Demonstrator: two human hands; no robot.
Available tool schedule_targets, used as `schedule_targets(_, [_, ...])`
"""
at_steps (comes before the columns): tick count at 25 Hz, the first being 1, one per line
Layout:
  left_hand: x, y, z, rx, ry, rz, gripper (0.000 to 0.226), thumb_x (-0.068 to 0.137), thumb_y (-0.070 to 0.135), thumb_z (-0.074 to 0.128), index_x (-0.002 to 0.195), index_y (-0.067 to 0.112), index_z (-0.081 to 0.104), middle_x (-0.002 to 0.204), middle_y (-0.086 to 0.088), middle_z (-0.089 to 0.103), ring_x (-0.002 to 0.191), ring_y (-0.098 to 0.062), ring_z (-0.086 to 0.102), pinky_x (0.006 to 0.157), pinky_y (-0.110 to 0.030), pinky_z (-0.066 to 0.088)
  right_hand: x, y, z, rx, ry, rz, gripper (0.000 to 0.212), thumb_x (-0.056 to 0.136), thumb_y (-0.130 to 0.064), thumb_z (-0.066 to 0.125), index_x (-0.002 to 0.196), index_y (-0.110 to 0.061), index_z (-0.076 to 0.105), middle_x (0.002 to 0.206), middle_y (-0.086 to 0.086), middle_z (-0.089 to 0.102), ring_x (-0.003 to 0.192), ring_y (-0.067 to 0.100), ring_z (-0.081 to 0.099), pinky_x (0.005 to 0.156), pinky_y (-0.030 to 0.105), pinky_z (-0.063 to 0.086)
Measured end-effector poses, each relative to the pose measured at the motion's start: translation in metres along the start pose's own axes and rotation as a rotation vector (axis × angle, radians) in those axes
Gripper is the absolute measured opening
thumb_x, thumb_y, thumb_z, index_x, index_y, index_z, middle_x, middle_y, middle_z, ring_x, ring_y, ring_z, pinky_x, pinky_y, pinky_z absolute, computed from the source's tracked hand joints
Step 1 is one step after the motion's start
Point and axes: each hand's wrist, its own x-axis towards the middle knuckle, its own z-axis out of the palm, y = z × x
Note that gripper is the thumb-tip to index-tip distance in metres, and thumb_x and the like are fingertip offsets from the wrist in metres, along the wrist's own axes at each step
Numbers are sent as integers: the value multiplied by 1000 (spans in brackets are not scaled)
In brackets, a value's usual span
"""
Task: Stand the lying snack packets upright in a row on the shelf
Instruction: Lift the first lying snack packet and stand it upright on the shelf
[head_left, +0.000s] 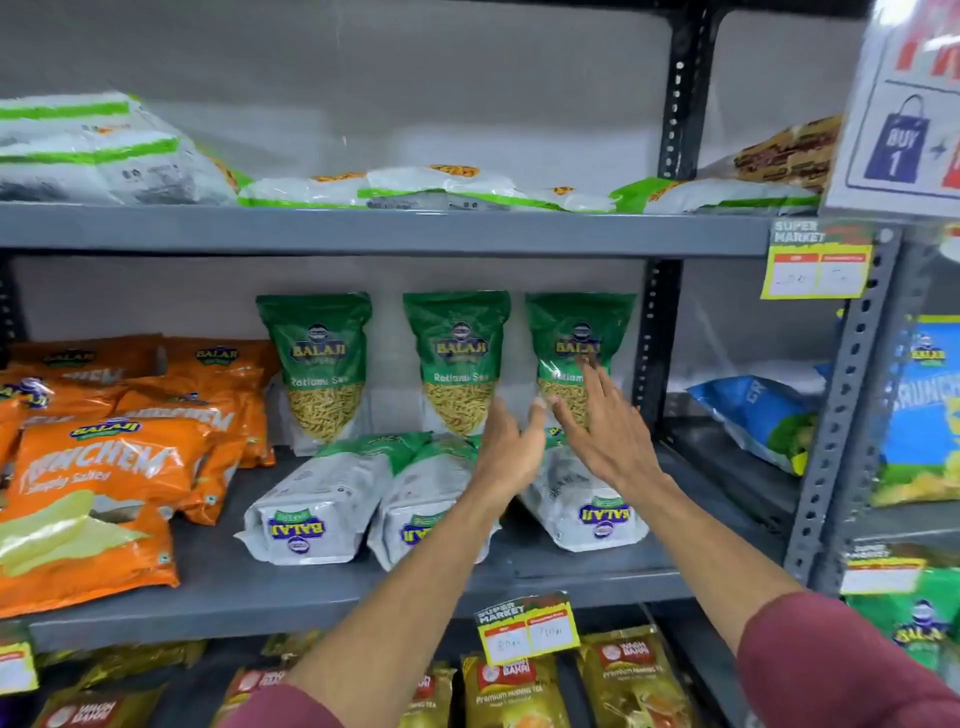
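Note:
Three green Balaji Ratlami Sev packets stand upright at the back of the grey middle shelf (311, 587): left (317, 364), middle (457, 358), right (571, 343). In front of them three more packets lie flat, white backs up: left (317, 499), middle (415, 509), right (576, 499). My left hand (511, 447) is open, fingers apart, between the middle and right upright packets. My right hand (602, 421) is open with its fingers spread against the lower front of the right upright packet. Neither hand grips anything.
Orange Balaji crisp bags (104, 467) are piled at the shelf's left. A dark upright post (657, 332) bounds the bay on the right, with a blue bag (758, 415) beyond. White-green packets (426, 189) lie on the shelf above. Tea packs (514, 691) stand below.

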Motion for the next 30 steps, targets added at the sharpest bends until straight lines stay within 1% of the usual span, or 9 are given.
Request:
schedule_targets(3, [2, -15, 44, -74, -115, -300, 71, 99, 47, 38, 152, 1, 25, 158, -18, 32, 146, -33, 32, 117, -38, 30, 2, 45, 8, 61, -203, 295, 64, 99, -61, 30, 141, -15, 49, 147, 16, 53, 134, 36, 54, 103, 48, 46])
schedule_targets(6, [-1, -22, 65, -265, -52, -428, 58, 96, 32, 47, 143, 0, 38, 144, -19, 49, 131, -35, 50, 107, -44, 45, -6, 68, 11, 288, -535, 647, 59, 99, -53, 40, 137, -12, 57, 139, 16, 61, 122, 32, 61, 91, 33, 48])
schedule_targets(10, [4, -28, 70, -420, 73, -449, 40, 90, 12, 53, 128, 2, 46, 128, -22, 58, 110, -33, 61, 90, -40, 52, -10, 75, 11, 662, -535, 788, 42, 99, -36, 56, 128, -7, 64, 97, 12, 76, 67, 20, 75, 49, 19, 51])
schedule_targets(13, [2, -36, 66, -483, 127, -375, 28, 83, -1, 55, 109, 7, 56, 105, -14, 66, 84, -25, 64, 62, -23, 54, -18, 84, 19, 809, -403, 760, 35, 98, -34, 63, 123, -9, 65, 107, 13, 78, 86, 24, 77, 59, 27, 56])
schedule_targets(15, [3, -41, 65, -499, 136, -300, 41, 80, -7, 56, 118, 9, 55, 103, -6, 69, 80, -17, 63, 55, -16, 49, -23, 89, 22, 874, -318, 684, 29, 96, -29, 68, 121, -15, 66, 103, 2, 78, 85, 17, 75, 61, 27, 57])
schedule_targets(19, [16, -41, 74, -393, 145, -127, 63, 75, -9, 58, 123, 28, 42, 112, 9, 67, 92, -2, 64, 73, -19, 52, -18, 100, 23, 932, -153, 501, 54, 90, -6, 73, 138, -20, 55, 125, 4, 70, 104, 19, 70, 82, 35, 62])
schedule_targets(23, [32, -34, 88, -282, 152, -42, 90, 71, -15, 56, 150, 18, 31, 144, 0, 53, 130, -18, 54, 107, -31, 46, -9, 107, 28, 780, -53, 425, 74, 83, 9, 73, 147, -18, 45, 136, 5, 57, 125, 22, 59, 112, 44, 47])
schedule_targets(27, [44, -41, 105, -138, 197, 41, 84, 72, -15, 63, 146, 17, 41, 137, -2, 61, 128, -17, 57, 96, -12, 40, -16, 117, 43, 625, 12, 397, 65, 81, 4, 76, 136, -16, 47, 129, 6, 52, 117, 17, 53, 114, 42, 42])
schedule_targets(30, [47, -44, 106, -108, 208, 48, 78, 72, -12, 67, 142, 14, 44, 135, -6, 61, 126, -22, 58, 107, -29, 45, -17, 122, 46, 598, 7, 379, 68, 81, 2, 78, 137, -15, 42, 127, 1, 47, 121, 19, 50, 109, 28, 37])
